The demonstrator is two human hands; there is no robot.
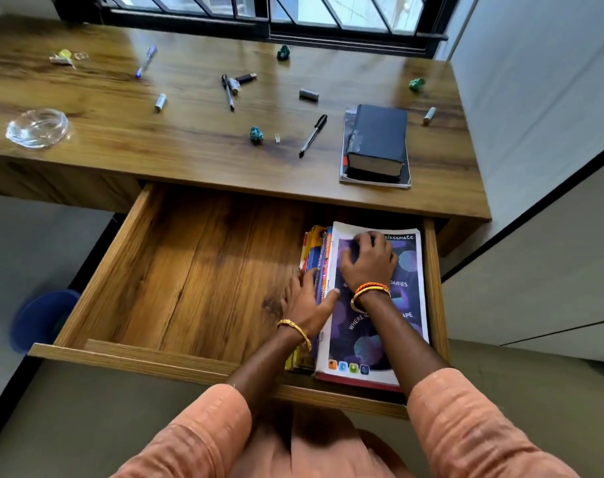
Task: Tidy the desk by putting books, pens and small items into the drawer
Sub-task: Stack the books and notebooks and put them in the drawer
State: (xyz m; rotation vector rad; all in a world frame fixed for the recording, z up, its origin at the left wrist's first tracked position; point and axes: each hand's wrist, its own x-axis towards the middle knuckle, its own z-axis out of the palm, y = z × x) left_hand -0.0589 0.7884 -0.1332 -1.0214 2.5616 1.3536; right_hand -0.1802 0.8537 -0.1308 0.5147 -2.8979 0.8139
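The purple Classmate notebook [376, 305] is pressed flat by the right hand [368, 262], fingers spread, nothing gripped. The book stack's [316, 257] edge is steadied by the left hand [304, 301], open. If pushed unevenly, the stack could be toppled leftwards.

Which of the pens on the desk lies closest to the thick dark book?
The black-capped pen, lying just left of the thick dark book. The blue pen and the black pen lie farther back and farther left.
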